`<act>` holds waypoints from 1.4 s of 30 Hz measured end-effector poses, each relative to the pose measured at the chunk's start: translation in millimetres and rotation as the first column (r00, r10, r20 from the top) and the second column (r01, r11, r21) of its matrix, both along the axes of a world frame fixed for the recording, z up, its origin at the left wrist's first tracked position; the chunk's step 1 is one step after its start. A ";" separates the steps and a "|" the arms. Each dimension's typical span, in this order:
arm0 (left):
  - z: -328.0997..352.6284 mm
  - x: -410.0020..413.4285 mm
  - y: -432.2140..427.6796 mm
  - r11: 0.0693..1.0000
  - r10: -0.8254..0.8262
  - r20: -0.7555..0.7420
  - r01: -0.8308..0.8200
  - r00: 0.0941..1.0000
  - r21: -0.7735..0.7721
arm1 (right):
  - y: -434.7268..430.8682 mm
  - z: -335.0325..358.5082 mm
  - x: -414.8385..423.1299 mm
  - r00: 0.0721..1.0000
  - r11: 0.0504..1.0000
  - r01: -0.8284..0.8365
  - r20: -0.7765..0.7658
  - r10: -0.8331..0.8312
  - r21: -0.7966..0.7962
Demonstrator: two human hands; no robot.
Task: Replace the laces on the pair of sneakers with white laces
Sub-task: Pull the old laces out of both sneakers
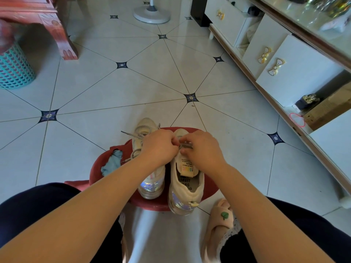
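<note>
Left hand (159, 147), right hand (202, 149): fingers (185, 139) curled.

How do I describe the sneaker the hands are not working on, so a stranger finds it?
A red stool on the tiled floor holds two pale sneakers. It is the left sneaker, beside the blue cloth. Loops of speckled grey lace lie over it; the right sneaker shows a bare tongue.

On my feed the sneakers (187, 188) read as beige knit cloth, matt and slightly rough, with glossy iridescent heel panels. The laces (139, 135) are woven cord, speckled grey. The stool (96, 171) looks like matt red plastic, and the rag (112, 165) on it is soft blue cloth. The floor (114, 88) is glossy glazed tile. I also make out a plastic lattice basket (15, 69), a lacquered wooden table (47, 14) and a fuzzy slipper (218, 224).
</note>
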State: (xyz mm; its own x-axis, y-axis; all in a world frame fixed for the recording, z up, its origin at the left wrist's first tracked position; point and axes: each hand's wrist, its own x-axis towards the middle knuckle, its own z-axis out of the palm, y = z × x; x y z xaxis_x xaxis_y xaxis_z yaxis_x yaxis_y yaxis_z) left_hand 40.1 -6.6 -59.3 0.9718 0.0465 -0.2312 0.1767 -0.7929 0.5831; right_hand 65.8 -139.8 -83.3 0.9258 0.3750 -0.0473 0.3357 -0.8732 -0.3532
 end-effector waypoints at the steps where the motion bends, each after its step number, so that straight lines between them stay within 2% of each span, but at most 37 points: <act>1: 0.1 0.0 0.5 1.000 -0.004 0.002 0.004 1.000 0.005 | 1.6 -1.3 0.0 1.000 1.000 -0.004 0.003 0.004 -0.015; 6: -1.2 0.0 2.4 1.000 -0.004 0.015 0.004 1.000 0.007 | 1.7 -1.1 0.9 0.999 0.994 0.018 -0.032 -0.015 0.106; 8: -1.3 0.1 1.6 1.000 -0.005 0.015 0.005 1.000 0.016 | 2.8 -1.4 1.4 0.999 0.999 -0.004 -0.037 0.006 0.054; 11: -1.4 0.2 0.5 1.000 -0.012 0.011 0.011 1.000 0.002 | 3.1 0.1 5.1 0.999 0.998 -0.015 0.039 0.017 -0.058; 15: -1.4 0.0 0.7 0.999 0.007 0.005 -0.006 1.000 -0.032 | -2.1 0.5 4.3 0.999 0.997 -0.024 0.037 0.027 -0.068; 17: 0.5 -0.3 -0.6 0.997 0.030 -0.008 -0.030 1.000 -0.068 | -5.1 4.1 2.2 0.989 0.993 -0.022 0.143 0.039 -0.115; 19: 4.5 0.1 0.5 0.995 0.067 -0.025 -0.068 0.997 -0.068 | -17.8 13.5 8.7 0.959 0.981 0.101 0.278 -0.051 -0.168; 20: 5.8 0.7 2.8 0.995 0.089 -0.027 -0.091 0.996 -0.052 | -30.3 20.5 17.0 0.936 0.966 0.220 0.308 -0.170 -0.137; 22: 6.1 0.6 8.5 0.992 0.116 -0.021 -0.117 0.993 -0.046 | -59.9 38.9 33.9 0.877 0.904 0.422 0.221 -0.427 0.070; 23: 5.1 -0.4 10.4 0.991 0.118 -0.021 -0.119 0.993 -0.059 | -72.0 45.0 39.5 0.870 0.879 0.449 0.143 -0.471 0.163; 27: 3.7 -1.2 8.0 0.995 0.088 -0.036 -0.089 0.996 -0.045 | -55.9 45.5 32.2 0.950 0.941 0.289 0.068 -0.304 0.174; 31: 6.1 -1.6 2.7 0.994 0.088 -0.020 -0.089 0.996 -0.059 | -24.0 19.1 14.6 0.965 0.940 0.260 -0.042 -0.257 0.221; 34: 5.3 -2.6 2.5 0.996 0.080 -0.009 -0.081 0.997 -0.045 | -18.3 12.1 7.1 0.973 0.962 0.222 -0.107 -0.207 0.160; 38: 6.5 3.0 2.3 0.999 0.048 -0.026 -0.049 0.998 -0.013 | -14.3 11.1 -0.4 0.970 0.990 0.140 -0.201 -0.137 0.002; 40: 8.3 6.1 1.1 1.000 0.020 -0.046 -0.021 0.999 -0.004 | -12.7 9.2 -2.7 0.974 0.987 0.158 -0.170 -0.152 0.023; 42: 7.7 8.1 1.1 1.000 -0.007 -0.063 0.008 0.998 0.013 | -12.4 8.2 -4.1 0.960 0.964 0.228 -0.199 -0.199 0.137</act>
